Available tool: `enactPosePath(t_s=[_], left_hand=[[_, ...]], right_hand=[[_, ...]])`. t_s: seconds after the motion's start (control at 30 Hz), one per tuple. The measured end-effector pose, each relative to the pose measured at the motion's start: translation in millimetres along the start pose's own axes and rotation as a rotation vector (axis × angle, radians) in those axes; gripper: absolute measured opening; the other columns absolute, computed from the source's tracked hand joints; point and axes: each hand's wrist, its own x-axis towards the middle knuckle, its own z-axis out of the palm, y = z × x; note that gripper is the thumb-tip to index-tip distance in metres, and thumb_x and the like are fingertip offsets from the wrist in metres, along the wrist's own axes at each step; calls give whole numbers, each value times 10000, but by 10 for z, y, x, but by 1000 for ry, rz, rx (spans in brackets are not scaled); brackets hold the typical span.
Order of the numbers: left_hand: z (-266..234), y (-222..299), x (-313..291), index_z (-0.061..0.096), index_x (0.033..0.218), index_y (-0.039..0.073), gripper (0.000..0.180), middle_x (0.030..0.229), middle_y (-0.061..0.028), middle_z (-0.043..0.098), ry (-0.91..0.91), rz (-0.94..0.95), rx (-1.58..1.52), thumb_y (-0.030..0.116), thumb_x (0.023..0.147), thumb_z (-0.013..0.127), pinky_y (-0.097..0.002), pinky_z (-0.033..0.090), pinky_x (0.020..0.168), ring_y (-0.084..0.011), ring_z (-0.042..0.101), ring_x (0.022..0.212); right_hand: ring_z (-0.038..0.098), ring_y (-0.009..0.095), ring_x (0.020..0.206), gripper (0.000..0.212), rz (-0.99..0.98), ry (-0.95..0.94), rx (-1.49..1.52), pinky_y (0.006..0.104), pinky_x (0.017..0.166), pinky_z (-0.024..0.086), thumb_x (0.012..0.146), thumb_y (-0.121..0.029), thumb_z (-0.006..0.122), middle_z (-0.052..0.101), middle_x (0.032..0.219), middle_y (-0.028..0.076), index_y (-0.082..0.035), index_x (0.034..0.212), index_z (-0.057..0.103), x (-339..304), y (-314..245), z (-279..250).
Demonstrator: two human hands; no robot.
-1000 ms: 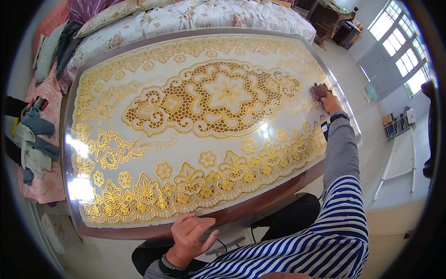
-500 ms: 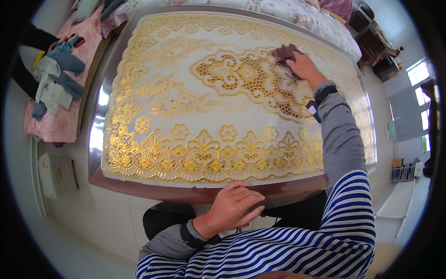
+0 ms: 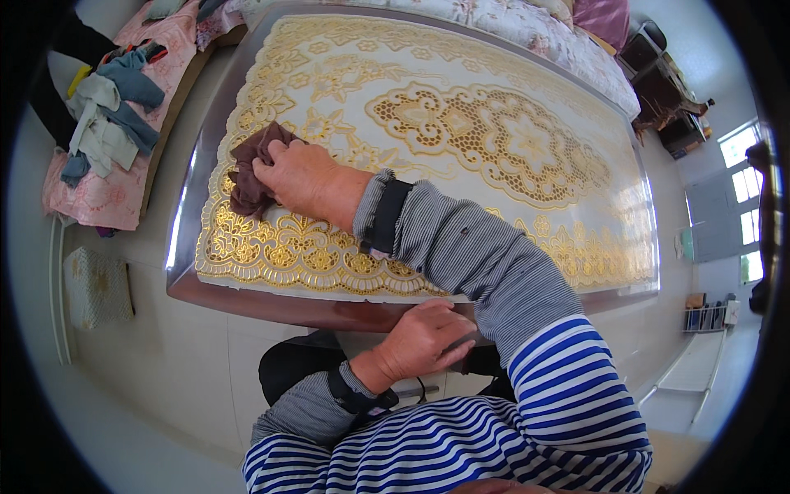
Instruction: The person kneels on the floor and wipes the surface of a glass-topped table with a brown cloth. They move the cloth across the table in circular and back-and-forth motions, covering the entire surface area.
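My right hand (image 3: 304,181) reaches across to the left side of the table and is closed on a crumpled dark brown cloth (image 3: 251,177). The cloth is pressed against a white tablecloth (image 3: 354,169) with raised gold lace-like patterns, over its left border. My left hand (image 3: 420,339) is by the near edge of the dark brown table (image 3: 288,311). Its fingers are slightly bent and apart, and I see nothing in them. Both forearms are in grey striped sleeves with dark bands at the wrists.
Beyond the table is a seat with a floral cover (image 3: 502,20). To the left, a pink-covered seat (image 3: 107,198) bears a heap of clothes (image 3: 111,123). A patterned box-like stool (image 3: 99,286) stands on the floor. At far right is a small rack (image 3: 709,317).
My right hand has swept the brown cloth from the far right of the tablecloth to its left border. My left hand stays by the near edge. The view has shifted slightly.
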Motion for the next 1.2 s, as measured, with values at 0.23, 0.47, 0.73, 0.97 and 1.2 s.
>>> enactPosePath(t_s=[0.23,0.47,0.73,0.97,1.2], left_hand=[[8,31,27,698,1013,65,223,918,-82,716,10,5,37,133,831,807,-407,564,842,-282,684,857],[63,29,20,694,996,74,210,881,-73,697,69,24,54,75,820,807,-411,557,760,-296,672,820],[72,69,-43,703,992,64,158,855,-102,697,201,-54,-3,54,857,786,-402,561,691,-316,686,782],[127,108,-217,692,927,94,170,824,-66,683,144,177,112,66,791,791,-398,573,697,-293,681,761],[274,161,-479,604,785,96,187,739,-78,637,-72,227,105,219,854,727,-453,544,695,-321,666,716]], right_hand=[[650,391,1061,416,393,-39,-137,501,812,564,905,-209,704,609,1159,160,-173,1292,555,-1352,983,-785],[621,471,1161,524,1080,-63,-322,548,967,524,984,-306,594,633,1265,260,-129,1472,520,-4281,2093,-1694],[617,492,1180,472,1372,-62,-484,561,1003,490,980,-378,625,664,1234,326,-23,1291,618,-5467,1877,-1887],[659,490,1076,491,1102,-25,-298,552,963,512,998,-424,585,707,1133,288,-56,1321,619,-4216,1236,-1525],[651,506,1026,621,793,-209,-138,560,916,518,993,-523,586,670,1076,351,91,1085,583,-2430,393,-1068]])
